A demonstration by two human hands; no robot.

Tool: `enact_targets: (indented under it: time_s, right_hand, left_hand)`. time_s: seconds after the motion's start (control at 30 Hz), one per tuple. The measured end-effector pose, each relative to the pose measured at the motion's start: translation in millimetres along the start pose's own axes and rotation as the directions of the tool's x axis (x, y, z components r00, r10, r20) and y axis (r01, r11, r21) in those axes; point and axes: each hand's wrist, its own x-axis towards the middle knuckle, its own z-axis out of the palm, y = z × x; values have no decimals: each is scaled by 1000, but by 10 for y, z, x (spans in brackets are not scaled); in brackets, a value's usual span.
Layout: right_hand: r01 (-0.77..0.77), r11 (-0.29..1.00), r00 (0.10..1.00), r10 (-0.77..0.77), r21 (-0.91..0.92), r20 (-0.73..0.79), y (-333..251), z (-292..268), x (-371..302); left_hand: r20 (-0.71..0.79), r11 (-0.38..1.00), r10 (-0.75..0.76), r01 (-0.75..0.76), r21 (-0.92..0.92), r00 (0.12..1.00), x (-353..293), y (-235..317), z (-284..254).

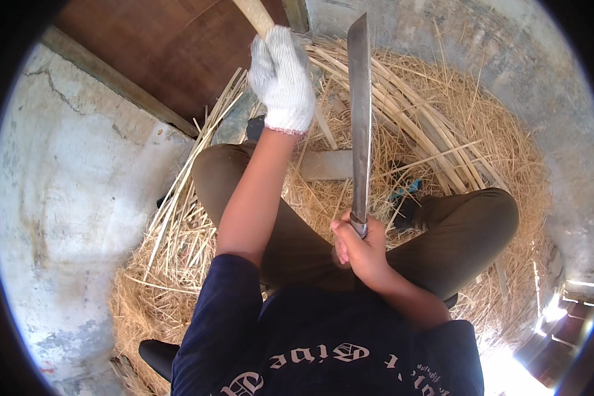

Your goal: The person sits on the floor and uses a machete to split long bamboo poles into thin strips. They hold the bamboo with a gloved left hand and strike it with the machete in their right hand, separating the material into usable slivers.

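My left hand (285,86), in a white knitted glove, is raised at upper centre and closed around a pale strip of bamboo or wood (253,13). The strip rises past the upper edge of the picture. Bare and low at centre, my right hand (364,249) wraps round the handle of a machete (361,112). Its long dark blade points up and away from me, to the right of the gloved hand and apart from it. Most of the handle is hidden by my fingers. Between my bent legs a flat wooden block (328,165) lies just left of the blade.
Straw-like shavings (508,145) cover the floor around me. Long split strips lie in a bundle (422,119) at the far right and a pile (185,191) at left. Worn plaster walls (72,198) and a brown panel (158,53) stand close. Bright light enters at lower right.
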Motion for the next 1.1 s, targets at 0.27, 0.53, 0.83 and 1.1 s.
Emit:
enact_targets:
  time_s: [0.27, 0.53, 0.83, 1.1]
  right_hand:
    - [-4, 999, 997, 0, -53, -73, 41, -17, 52]
    - [-232, 972, 972, 233, -40, 38, 94, -20, 88]
    - [-339, 941, 939, 337, -12, -73, 165, -111, 262]
    - [142, 985, 979, -126, 96, -157, 82, -33, 315]
  left_hand:
    - [194, 988, 148, -136, -76, 970, 102, 337, -27]
    - [65, 985, 175, -173, -27, 982, 213, 459, -144]
    - [-36, 990, 143, -143, -1, 989, 228, 455, -47]
    - [-120, 993, 106, -112, -41, 987, 425, 422, 11]
